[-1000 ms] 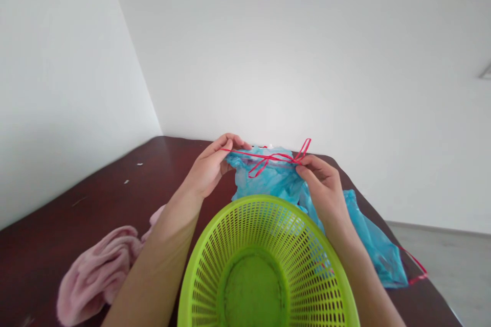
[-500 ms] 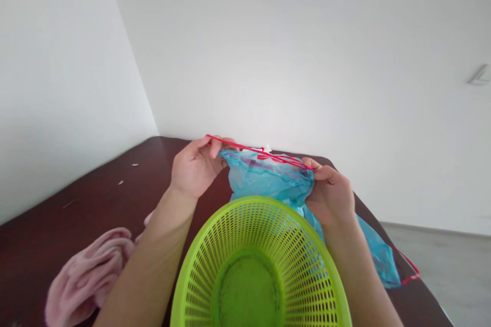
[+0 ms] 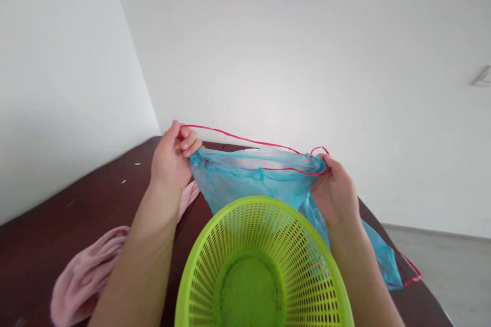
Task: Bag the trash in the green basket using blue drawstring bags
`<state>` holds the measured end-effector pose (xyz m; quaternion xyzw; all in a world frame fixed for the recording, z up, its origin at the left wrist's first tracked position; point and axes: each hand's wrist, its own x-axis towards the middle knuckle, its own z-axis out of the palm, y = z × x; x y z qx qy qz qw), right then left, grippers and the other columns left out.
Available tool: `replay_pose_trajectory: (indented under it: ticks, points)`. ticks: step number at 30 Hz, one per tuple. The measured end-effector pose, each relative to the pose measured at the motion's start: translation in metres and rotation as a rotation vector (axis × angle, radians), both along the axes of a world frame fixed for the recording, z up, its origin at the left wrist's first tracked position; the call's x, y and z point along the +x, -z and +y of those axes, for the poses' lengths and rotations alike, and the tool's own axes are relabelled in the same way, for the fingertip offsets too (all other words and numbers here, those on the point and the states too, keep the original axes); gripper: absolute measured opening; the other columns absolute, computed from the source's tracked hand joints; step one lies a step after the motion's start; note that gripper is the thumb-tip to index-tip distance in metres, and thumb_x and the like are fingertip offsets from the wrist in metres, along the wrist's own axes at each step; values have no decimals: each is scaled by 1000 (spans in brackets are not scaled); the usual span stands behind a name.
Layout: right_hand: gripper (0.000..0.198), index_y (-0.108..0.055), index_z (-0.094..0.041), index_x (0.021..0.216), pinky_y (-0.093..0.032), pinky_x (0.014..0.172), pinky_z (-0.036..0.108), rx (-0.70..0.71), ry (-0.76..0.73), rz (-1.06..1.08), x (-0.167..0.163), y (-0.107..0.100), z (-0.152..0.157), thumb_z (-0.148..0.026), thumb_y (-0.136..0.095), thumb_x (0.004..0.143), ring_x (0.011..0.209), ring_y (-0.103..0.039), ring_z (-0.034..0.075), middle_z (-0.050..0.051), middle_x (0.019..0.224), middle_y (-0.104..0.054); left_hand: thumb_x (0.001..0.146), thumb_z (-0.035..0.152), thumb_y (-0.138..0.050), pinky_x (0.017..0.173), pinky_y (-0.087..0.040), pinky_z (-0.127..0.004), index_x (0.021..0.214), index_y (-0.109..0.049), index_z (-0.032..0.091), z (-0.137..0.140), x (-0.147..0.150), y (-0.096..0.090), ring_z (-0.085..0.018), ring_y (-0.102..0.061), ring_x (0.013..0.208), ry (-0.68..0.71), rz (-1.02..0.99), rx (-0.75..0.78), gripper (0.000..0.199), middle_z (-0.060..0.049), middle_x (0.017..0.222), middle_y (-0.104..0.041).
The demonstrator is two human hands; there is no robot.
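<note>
A thin blue plastic drawstring bag (image 3: pixel 245 184) is stretched between my hands, its mouth parted toward me. My left hand (image 3: pixel 172 156) is closed on the left side of the rim and on the red drawstring (image 3: pixel 238 137). On the right, my right hand (image 3: pixel 334 186) pinches the gathered rim, where a small loop of red string stands up. In front of me, below the bag, a green plastic basket (image 3: pixel 249 286) with slotted walls stands with nothing in it. It hides the lower part of the bag.
Pink fluffy cloth (image 3: pixel 90 278) lies left on the dark reddish-brown table (image 3: pixel 95 196), partly behind my left forearm. Another blue plastic bag (image 3: pixel 383 255) with a red string lies by the right table edge. White walls (image 3: pixel 268 51) stand behind and left.
My left hand has moved left and slightly up, my right hand slightly right. The blue bag's mouth is pulled wider, and the red drawstring now spans a longer gap between my hands.
</note>
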<state>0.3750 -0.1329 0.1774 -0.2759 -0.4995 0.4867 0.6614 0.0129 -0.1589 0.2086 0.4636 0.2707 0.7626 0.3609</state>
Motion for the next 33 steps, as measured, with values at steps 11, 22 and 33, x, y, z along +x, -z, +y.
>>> replay_pose_trajectory:
  ticks: [11,22,33]
  points:
    - [41,-65,-28,84,-54,71,31,-54,0,-1,-14,-5,-25,-56,-94,94,72,-54,18,-2,81,-59,91,66,-102,120,-54,-50,149,-84,35,-4,19,24,-42,-74,141,-111,1126,-70,69,-12,155,-82]
    - [24,-71,-28,106,-53,72,32,132,20,-404,-14,-9,-33,-28,-91,94,84,-65,17,2,109,-78,99,47,-91,106,-61,-49,130,-89,28,23,49,48,-36,-78,117,100,1172,-63,36,-13,131,-85]
    - [66,-75,-36,151,-69,101,41,239,-153,-504,-21,-11,-48,-7,-71,92,119,-83,24,4,145,-86,107,38,-83,102,-68,-49,120,-93,26,34,67,66,-35,-84,107,459,980,-18,21,-8,115,-92]
